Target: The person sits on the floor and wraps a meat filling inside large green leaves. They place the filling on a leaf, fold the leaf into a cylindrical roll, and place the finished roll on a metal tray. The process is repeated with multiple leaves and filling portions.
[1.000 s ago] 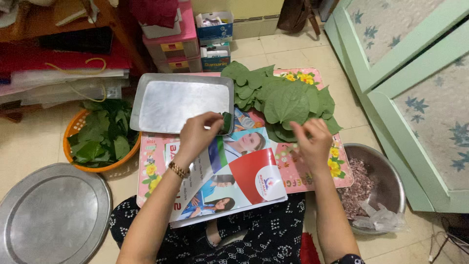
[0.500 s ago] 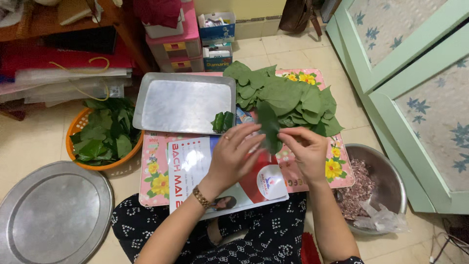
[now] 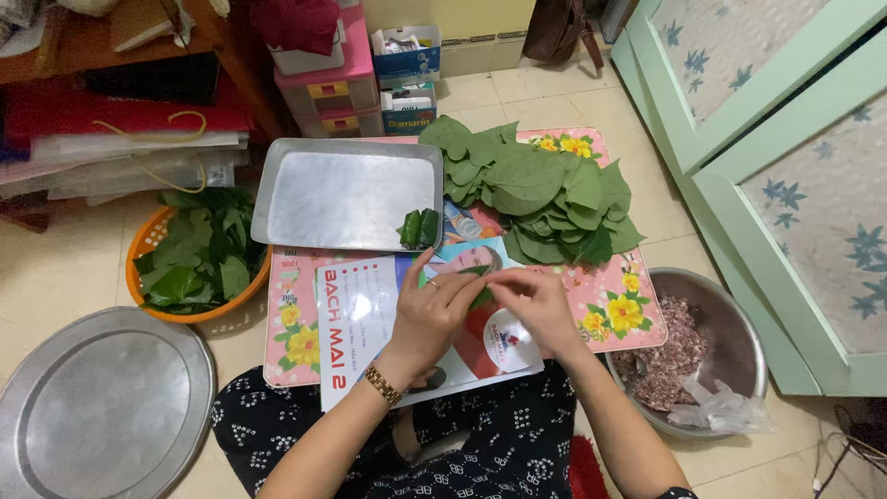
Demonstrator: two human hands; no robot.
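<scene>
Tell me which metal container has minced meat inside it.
The round steel bowl beside the person's right arm. It holds pinkish minced meat. The rectangular tray carries only two leaf rolls, and the round platter has no meat.

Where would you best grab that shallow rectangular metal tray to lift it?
Probably grip the shallow rectangular metal tray by its raised rim on the two short sides, coming from left and right with both hands. It lies flat, and two small green leaf rolls sit in its near right corner, so keep it level.
</scene>
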